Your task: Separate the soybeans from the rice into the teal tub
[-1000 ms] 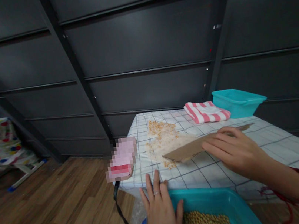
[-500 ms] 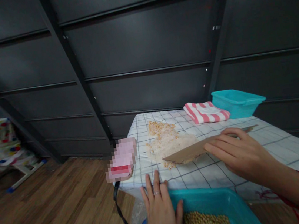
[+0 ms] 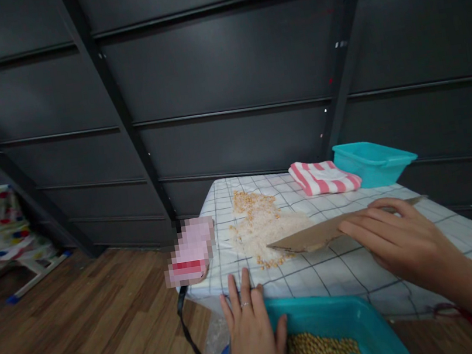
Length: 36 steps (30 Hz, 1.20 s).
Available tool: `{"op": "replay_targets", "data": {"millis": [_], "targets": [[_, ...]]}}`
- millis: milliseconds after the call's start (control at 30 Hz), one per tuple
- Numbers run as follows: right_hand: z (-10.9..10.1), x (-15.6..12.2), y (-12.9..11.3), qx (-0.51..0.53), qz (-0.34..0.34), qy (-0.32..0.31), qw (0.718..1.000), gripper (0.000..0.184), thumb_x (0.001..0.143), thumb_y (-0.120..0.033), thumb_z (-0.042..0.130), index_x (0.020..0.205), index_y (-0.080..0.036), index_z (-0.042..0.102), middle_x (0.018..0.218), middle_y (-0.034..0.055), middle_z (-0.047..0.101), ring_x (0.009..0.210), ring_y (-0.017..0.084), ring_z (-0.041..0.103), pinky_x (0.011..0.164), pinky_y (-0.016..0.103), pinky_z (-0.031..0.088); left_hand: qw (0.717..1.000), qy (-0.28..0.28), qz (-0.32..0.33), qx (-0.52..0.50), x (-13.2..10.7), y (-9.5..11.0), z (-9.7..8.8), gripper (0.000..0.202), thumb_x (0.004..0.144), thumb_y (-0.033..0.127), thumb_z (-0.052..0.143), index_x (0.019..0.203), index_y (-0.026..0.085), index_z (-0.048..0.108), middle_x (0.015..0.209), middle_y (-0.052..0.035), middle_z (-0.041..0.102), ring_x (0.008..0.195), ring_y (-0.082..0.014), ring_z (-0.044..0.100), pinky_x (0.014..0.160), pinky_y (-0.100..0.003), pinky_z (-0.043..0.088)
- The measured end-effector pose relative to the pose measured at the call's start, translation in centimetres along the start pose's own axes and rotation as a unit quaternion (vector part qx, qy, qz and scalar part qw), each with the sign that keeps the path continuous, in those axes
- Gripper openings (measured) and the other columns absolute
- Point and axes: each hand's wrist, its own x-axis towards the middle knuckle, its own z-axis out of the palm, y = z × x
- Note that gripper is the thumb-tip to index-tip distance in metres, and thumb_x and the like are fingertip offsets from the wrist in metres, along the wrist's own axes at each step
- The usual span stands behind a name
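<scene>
while the right hand [image 3: 389, 234] clasps a cardboard strip [image 3: 309, 237], tilted perhaps to set its long edge toward the grain pile [image 3: 272, 226], the left hand [image 3: 251, 340] lies spread over the bin [image 3: 326, 308] on the person's side of the pile, likely steadying it. from the pile, the strip stretches rightward, through and past the right hand.

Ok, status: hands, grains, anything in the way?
Right hand gripping cardboard strip. Left hand at nearer teal tub. White grains on tablecloth, yellow kernels among them.

There are two bins [image 3: 327, 309] [image 3: 381, 173], one cardboard strip [image 3: 309, 237], one towel [image 3: 327, 178].
</scene>
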Motion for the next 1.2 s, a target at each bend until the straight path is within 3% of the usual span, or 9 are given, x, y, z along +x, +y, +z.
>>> {"op": "replay_targets", "data": {"millis": [167,367,767,1067,1200], "targets": [[0.4,-0.1,0.1,-0.027,-0.01,-0.006,1.0,0.031,0.076,0.003,0.031,0.081,-0.013,0.057,0.07,0.005,0.064,0.064,0.016,0.052,0.067,0.033,0.038,1.0,0.009,-0.002,-0.003,-0.1,-0.1,0.2,0.028,0.071,0.025,0.05,0.096,0.013,0.054,0.13,-0.0229,0.041,0.12,-0.0447,0.03,0.087,-0.067,0.034],[-0.6,-0.9,-0.1,-0.005,-0.008,-0.046,0.999,0.029,0.078,0.0,0.029,0.082,-0.014,0.055,0.072,0.0056,0.063,0.065,0.017,0.052,0.067,0.034,0.037,1.0,0.012,-0.009,-0.007,-0.1,-0.2,0.4,0.029,0.071,0.025,0.051,0.098,0.015,0.053,0.13,-0.0204,0.043,0.121,-0.0437,0.029,0.088,-0.067,0.034],[0.1,-0.3,-0.1,-0.021,-0.013,-0.032,0.999,0.031,0.078,0.0,0.029,0.08,-0.013,0.057,0.071,0.0062,0.063,0.064,0.017,0.052,0.066,0.033,0.037,0.999,-0.021,-0.022,-0.022,0.0,-0.1,0.1,0.029,0.072,0.026,0.049,0.099,0.015,0.053,0.134,-0.0188,0.039,0.124,-0.0423,0.024,0.091,-0.067,0.03],[-2.0,-1.2,-0.4,-0.002,0.004,-0.08,0.997,0.032,0.075,0.003,0.031,0.078,-0.017,0.056,0.069,0.0017,0.062,0.064,0.015,0.052,0.068,0.032,0.036,0.999,-0.028,-0.018,-0.031,0.0,-0.1,-0.3,0.028,0.073,0.025,0.048,0.099,0.015,0.052,0.133,-0.02,0.039,0.124,-0.043,0.024,0.09,-0.068,0.029],[-2.2,-1.4,-0.4,0.009,0.012,-0.071,0.997,0.035,0.075,0.005,0.029,0.078,-0.018,0.055,0.067,0.0001,0.061,0.062,0.014,0.052,0.068,0.032,0.037,0.999,-0.031,-0.02,-0.028,0.0,-0.2,-0.1,0.029,0.073,0.025,0.047,0.1,0.015,0.052,0.133,-0.0196,0.039,0.124,-0.0423,0.023,0.09,-0.068,0.03]]}}
